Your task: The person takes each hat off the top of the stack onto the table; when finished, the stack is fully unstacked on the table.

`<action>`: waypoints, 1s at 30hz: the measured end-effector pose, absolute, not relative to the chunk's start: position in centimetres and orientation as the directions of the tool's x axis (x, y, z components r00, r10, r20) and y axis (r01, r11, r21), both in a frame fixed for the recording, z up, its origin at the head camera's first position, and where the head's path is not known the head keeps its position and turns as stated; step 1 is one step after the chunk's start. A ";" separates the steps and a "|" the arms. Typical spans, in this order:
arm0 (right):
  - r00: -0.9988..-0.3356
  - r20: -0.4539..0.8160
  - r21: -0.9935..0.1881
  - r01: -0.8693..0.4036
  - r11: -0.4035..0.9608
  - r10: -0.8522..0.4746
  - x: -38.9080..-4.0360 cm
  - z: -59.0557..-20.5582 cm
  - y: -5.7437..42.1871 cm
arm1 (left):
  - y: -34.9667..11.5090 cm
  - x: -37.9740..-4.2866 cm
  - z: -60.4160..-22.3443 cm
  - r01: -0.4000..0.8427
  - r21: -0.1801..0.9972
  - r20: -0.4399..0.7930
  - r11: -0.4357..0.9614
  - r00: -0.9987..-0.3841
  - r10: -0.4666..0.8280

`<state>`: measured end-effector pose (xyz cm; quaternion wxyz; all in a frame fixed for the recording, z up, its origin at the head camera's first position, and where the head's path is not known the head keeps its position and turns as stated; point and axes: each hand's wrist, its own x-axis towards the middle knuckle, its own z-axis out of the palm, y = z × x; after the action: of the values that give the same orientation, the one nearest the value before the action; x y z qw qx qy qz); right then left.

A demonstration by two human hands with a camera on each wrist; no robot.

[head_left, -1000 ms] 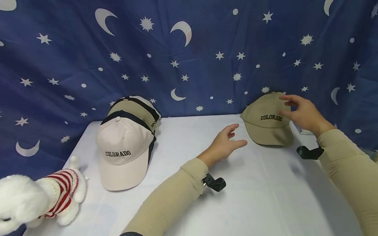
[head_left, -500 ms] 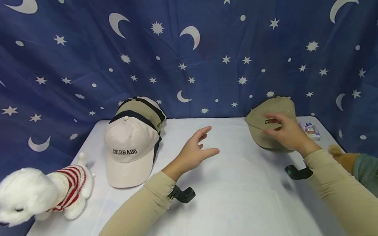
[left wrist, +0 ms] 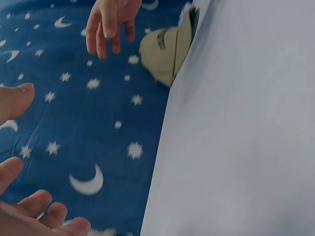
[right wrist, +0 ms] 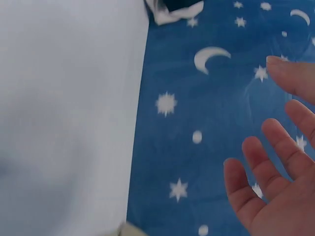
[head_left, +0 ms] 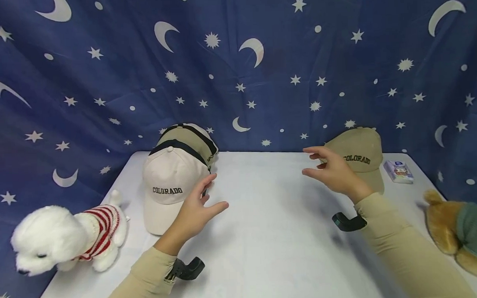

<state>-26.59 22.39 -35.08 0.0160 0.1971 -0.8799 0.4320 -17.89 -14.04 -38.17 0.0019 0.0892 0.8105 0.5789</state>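
Observation:
My left hand [head_left: 193, 214] is held over the table, fingers spread apart from the thumb, holding nothing. In the head view it overlaps the right side of a cream cap [head_left: 172, 173] lettered COLORADO. Behind that cap, a tan cap [head_left: 191, 139] with a dark band and others are nested in a row. On the right, a khaki COLORADO cap [head_left: 362, 151] stands against the backdrop. My right hand [head_left: 338, 172], also holding nothing, overlaps its left part. Loosely bent fingers [right wrist: 278, 147] show in the right wrist view. In the left wrist view the khaki cap [left wrist: 165, 51] sits at the table edge.
A white plush dog [head_left: 76, 236] in a striped sweater sits at the left. To the right are a small purple box [head_left: 398, 171] and a brown plush bear [head_left: 446, 225] in a grey-green top. A blue star-patterned cloth [head_left: 260, 91] hangs behind the white table [head_left: 265, 235].
Both hands have moved left, the left one toward the cream cap and the right one off the khaki cap's right side. The head view has turned, bringing the purple box and bear into sight.

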 end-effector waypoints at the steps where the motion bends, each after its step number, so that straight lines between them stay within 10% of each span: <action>1: -0.921 0.200 -0.759 -0.361 0.542 -0.334 -26.6 -35.2 21.9 | -14.5 -17.7 -38.2 0.142 0.938 0.105 0.316 -0.986 0.132; 30: -0.893 0.135 -0.862 -0.319 0.393 -0.429 -27.4 -38.8 8.3 | -26.4 -16.2 -41.0 -0.082 0.927 0.022 0.367 -0.963 -0.270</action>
<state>-27.43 8.34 -38.79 -0.0546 0.2247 -0.8329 0.5028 -16.18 -26.41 -40.99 -0.0852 -0.1072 0.8222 0.5525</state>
